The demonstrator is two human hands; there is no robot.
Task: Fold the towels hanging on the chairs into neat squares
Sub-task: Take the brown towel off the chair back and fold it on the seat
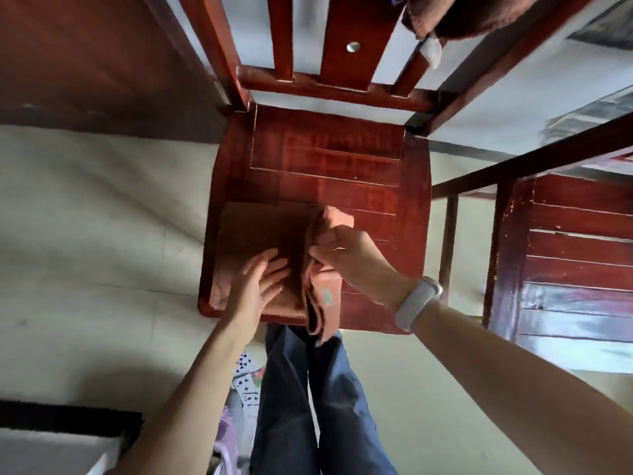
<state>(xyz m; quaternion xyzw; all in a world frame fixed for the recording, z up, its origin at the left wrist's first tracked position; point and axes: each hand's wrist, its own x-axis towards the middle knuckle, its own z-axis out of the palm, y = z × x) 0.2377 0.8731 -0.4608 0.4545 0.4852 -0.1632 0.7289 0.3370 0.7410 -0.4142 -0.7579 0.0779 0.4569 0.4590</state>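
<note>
Head view, looking straight down: a brown towel [260,241] lies on the near-left part of a red wooden chair seat [342,159], partly folded. The left hand [255,286] lies flat on it with fingers straight and spread, pressing the near part down. The right hand [346,250] pinches the towel's right edge — fingers curled round a bunched fold that's lifted off the seat, with a loose flap hanging down past the near edge of the chair. There's a pale watch [419,301] on the right wrist.

A second towel [469,15], darker brown, hangs over the chair back at the far right — a white tag dangles from it. Another chair [575,255] of the same red wood sits to the right. The person's blue trousers [308,406] show below the seat, and a few playing cards [245,375] lie on the floor just left of them.
</note>
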